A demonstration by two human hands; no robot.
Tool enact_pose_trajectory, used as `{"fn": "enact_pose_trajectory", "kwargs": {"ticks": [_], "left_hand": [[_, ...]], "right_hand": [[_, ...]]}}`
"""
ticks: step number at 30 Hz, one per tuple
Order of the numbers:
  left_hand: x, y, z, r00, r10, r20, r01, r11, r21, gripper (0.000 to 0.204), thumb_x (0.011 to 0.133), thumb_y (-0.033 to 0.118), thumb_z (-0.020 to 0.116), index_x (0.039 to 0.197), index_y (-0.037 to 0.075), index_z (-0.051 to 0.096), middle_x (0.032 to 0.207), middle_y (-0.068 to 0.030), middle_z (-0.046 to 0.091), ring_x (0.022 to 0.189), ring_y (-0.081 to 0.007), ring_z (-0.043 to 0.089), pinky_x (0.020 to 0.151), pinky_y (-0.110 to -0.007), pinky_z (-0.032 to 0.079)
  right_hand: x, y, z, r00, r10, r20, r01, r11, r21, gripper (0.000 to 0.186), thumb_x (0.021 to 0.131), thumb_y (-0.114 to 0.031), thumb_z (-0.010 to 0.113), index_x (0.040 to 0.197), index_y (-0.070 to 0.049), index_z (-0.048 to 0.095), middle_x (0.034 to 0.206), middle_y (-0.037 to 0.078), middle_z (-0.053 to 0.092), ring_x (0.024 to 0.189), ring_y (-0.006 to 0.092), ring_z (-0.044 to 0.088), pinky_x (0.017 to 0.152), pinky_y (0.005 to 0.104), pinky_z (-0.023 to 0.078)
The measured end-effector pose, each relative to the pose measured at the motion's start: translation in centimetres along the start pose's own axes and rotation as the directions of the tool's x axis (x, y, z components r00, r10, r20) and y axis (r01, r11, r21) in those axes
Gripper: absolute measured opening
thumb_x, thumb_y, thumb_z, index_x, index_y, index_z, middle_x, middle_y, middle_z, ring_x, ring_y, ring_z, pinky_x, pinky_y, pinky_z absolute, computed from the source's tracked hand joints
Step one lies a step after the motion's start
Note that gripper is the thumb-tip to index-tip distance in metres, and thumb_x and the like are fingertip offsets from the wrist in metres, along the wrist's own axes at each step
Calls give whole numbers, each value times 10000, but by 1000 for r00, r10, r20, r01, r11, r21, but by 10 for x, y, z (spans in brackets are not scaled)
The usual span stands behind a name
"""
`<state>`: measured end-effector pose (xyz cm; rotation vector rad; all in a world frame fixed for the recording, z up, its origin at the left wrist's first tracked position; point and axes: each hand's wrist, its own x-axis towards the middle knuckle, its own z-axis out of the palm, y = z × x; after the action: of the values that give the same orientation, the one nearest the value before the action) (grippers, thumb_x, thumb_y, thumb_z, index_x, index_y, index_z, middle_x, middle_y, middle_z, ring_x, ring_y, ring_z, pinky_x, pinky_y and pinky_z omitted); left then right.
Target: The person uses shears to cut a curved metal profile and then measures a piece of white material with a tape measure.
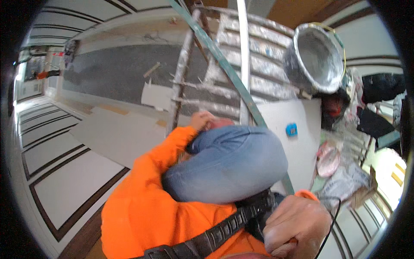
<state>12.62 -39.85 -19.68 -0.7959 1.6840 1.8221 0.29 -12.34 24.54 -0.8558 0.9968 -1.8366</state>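
Observation:
My left hand (202, 121), at the end of an orange sleeve, lies beside my bent knee in blue jeans. Its fingers are partly hidden near a reddish patch at the knee, so their grip is unclear. Close in front of me at the lower right, my right hand (297, 225) is curled closed. Whatever it may hold is hidden. An orange curved piece (307, 195) shows just beyond its knuckles. A black webbed belt (215, 235) crosses my orange top to the left of this hand. Past my knee runs a long green bar (222, 64), lying diagonally across a white bar (244, 52).
A plaster-smeared bucket (290, 60) stands on a spattered slatted platform (263, 64). On a white board (308, 116) sits a small blue device (292, 129). Plastic bags (345, 183) and dark items crowd the right. A metal rail (184, 64) borders the platform's left.

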Motion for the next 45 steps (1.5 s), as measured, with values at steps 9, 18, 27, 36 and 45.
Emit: {"fn": "enact_pose_trajectory", "kwargs": {"ticks": [9,18,27,36,45], "left_hand": [[-88,-15,-23,904,211,-373,-148,970,192,115,891,118,661,940,29,714,866,-52,714,814,-153,649,782,-303,512],[-49,34,-37,934,308,-180,-248,924,291,125,959,156,667,969,43,721,846,-11,684,750,-106,626,664,-259,517],[39,237,168,546,384,745,-836,315,450,149,907,127,645,1015,35,693,869,-41,651,767,-148,589,701,-302,480],[41,153,367,27,-154,988,-999,29,32,169,889,76,663,1056,58,685,952,-129,699,851,-291,695,758,-395,565],[58,185,363,92,-361,928,-947,-319,-31,208,939,258,615,967,70,701,910,-135,715,872,-350,681,793,-467,544]], "right_hand": [[12,31,-7,987,-152,56,132,956,263,264,888,-117,756,1148,-79,780,616,30,531,384,86,425,342,249,274],[-38,32,-4,911,-336,-237,368,924,102,90,946,-105,686,987,-28,707,693,92,568,432,112,454,376,262,327],[-116,66,74,-213,-530,-821,728,474,-495,206,1003,-92,615,826,13,625,774,158,606,474,142,482,411,281,380],[-190,107,100,-571,-532,-625,300,573,-763,292,1045,-208,503,841,-11,573,773,134,547,546,223,507,498,330,446],[-370,270,85,-230,-231,-945,-689,724,-10,334,966,-255,669,1222,-82,541,937,107,616,804,203,621,717,367,502]]}}
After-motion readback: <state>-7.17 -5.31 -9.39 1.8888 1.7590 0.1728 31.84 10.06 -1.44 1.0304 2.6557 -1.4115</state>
